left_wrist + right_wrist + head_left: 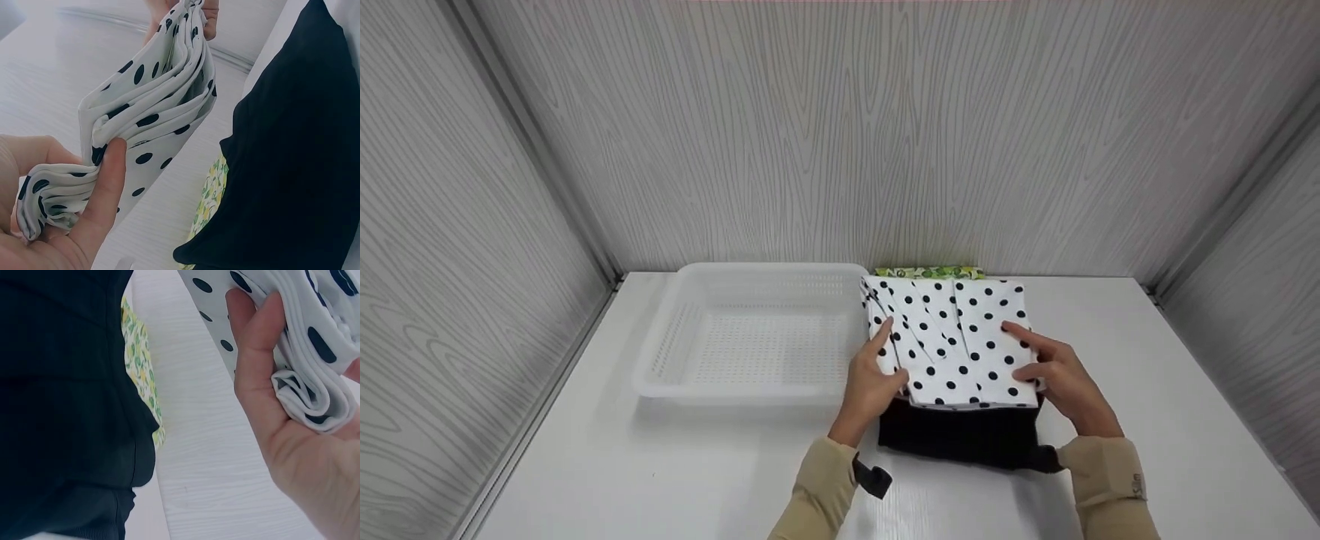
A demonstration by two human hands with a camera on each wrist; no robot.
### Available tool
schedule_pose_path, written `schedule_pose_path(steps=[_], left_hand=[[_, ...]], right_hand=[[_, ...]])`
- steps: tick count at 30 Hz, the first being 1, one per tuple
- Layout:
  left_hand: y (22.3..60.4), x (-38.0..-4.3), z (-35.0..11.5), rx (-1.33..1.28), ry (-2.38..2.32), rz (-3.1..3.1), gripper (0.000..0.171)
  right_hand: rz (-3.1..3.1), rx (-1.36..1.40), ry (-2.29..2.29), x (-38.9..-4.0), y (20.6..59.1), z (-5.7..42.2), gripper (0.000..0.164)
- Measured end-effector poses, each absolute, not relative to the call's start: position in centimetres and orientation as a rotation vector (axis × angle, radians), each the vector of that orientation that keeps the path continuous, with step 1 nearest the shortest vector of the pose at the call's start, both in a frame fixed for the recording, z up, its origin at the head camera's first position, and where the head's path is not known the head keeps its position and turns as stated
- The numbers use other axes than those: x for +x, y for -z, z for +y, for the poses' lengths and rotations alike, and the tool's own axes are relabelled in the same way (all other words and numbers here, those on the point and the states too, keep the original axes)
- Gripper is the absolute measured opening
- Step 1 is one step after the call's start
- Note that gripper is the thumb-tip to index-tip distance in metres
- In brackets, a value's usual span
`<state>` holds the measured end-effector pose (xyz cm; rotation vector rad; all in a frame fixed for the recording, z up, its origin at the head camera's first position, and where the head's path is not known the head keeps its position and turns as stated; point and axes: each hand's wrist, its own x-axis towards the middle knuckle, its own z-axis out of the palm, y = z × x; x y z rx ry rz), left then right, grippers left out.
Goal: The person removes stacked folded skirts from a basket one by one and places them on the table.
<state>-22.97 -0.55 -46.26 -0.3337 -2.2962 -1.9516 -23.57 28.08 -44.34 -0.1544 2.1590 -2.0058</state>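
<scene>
A folded white cloth with black polka dots (971, 341) is gripped between both hands, raised off the pile under it. My left hand (870, 382) holds its left edge, the thumb and a finger on top. At the opposite edge, my right hand (1065, 379) grips with thumb and fingers curled round the layers. Several stacked folds of the dotted cloth (163, 115) show edge-on in the left wrist view. Underneath lies a folded black garment (960, 435), apart from the dotted cloth. A green-and-yellow patterned cloth (930, 272) peeks out behind it, mostly hidden.
To the left of the pile stands a white perforated plastic basket (742, 391) with nothing in it. Both rest on a white tabletop (697, 472). Grey wood-grain panels (840, 135) enclose the table at the back and both sides.
</scene>
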Motion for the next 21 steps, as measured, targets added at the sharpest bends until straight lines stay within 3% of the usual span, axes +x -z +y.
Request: schedule_pose_path(steps=[21], left_hand=[[47.7,-22.7,4.8,-0.322,2.091,-2.294,0.083]], right_hand=[[2.257,-0.074,2.01,-21.8,45.4,33.1,0.084]])
